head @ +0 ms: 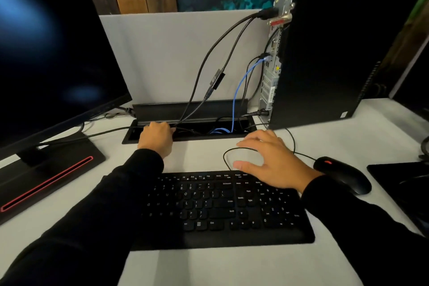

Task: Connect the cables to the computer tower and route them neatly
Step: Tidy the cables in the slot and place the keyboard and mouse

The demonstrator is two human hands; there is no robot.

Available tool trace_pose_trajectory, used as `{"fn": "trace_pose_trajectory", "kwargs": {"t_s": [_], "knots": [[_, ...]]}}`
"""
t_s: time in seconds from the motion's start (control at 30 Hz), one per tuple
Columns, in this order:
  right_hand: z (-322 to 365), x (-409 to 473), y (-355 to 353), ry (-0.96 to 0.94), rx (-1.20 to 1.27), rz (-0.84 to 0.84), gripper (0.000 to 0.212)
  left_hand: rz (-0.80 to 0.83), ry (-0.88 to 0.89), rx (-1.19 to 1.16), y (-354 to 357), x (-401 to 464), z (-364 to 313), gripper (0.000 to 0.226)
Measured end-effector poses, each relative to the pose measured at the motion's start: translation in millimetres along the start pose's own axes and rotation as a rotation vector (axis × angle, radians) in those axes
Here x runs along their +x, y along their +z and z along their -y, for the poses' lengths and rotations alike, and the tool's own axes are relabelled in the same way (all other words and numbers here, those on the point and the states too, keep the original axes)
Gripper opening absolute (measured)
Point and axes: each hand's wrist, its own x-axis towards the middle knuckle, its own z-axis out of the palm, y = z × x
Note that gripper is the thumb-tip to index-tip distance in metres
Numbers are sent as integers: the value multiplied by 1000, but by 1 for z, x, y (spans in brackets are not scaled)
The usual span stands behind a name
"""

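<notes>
While left fingers [162,126] grip cables [202,65], right fingers [253,140] spread.

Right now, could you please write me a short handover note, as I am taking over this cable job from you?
Left hand: at the open cable tray in the desk, fingers curled among the black cables; an actual grip cannot be confirmed.
Right hand: open, hovering over the thin mouse cable loop behind the keyboard.
Tower: upright at the back right, rear ports facing left.
Done: black cables and the blue cable are plugged into the tower and drop into the tray.
Left: tidy the loose loop by the mouse, tuck the slack in and shut the tray lid.
</notes>
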Motion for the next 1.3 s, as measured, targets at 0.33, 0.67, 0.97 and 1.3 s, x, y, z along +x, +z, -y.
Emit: {"fn": "trace_pose_trajectory", "kwargs": {"t_s": [0.33,0.67,0.97,1.3], "knots": [[-48,2,10,104,62,-40,61,-39,-196,-124,22,48,8,51],[-53,2,12,134,94,-38,64,-19,-265,-291,16,55,0,50],[-49,1,9,122,91,-32,47,-24,-103,-286,34,42,24,55],[-42,-1,8,118,108,13,58,28,-173,-225,13,9,10,49]]}}
